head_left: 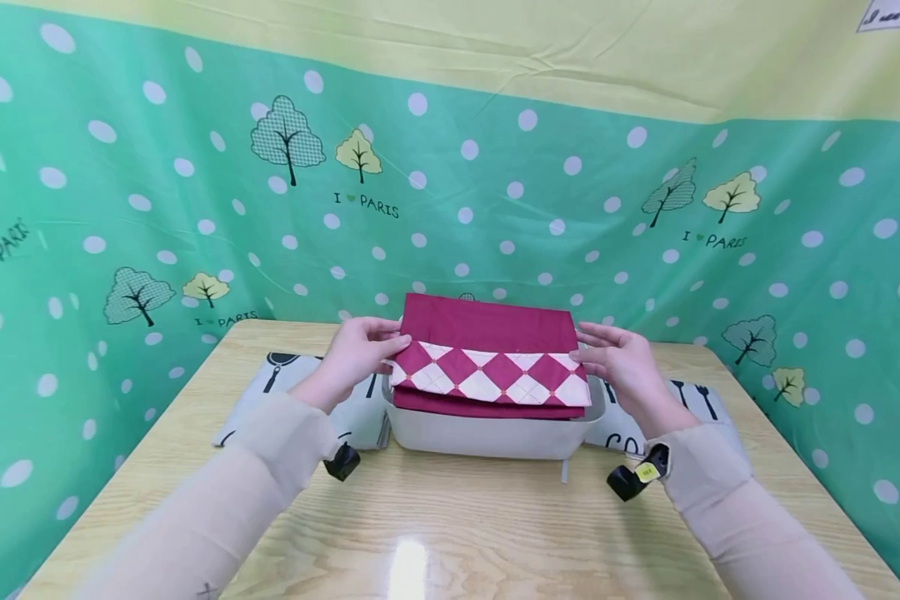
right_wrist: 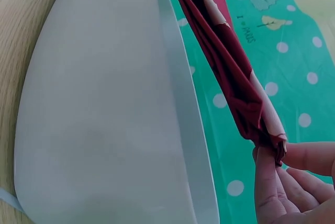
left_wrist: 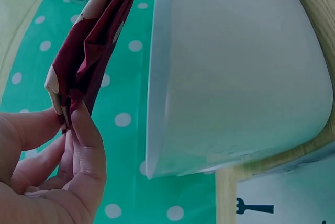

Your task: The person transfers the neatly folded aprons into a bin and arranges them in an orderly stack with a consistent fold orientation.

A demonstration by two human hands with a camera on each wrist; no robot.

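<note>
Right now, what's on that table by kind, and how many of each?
Folded red cloth, pinched at each end by the left hand and right hand: 1
White tub: 1
Grey cutlery-print cloths, one on each side of the tub: 2
Total: 4

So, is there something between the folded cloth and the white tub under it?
Nothing visible. Left hand and right hand pinch the folded cloth by its ends, and both wrist views show open space between it and the white tub.

Long beige sleeves (head_left: 255, 475) on both arms; black wrist cameras (head_left: 342, 462) (right one bears yellow sticker).
</note>
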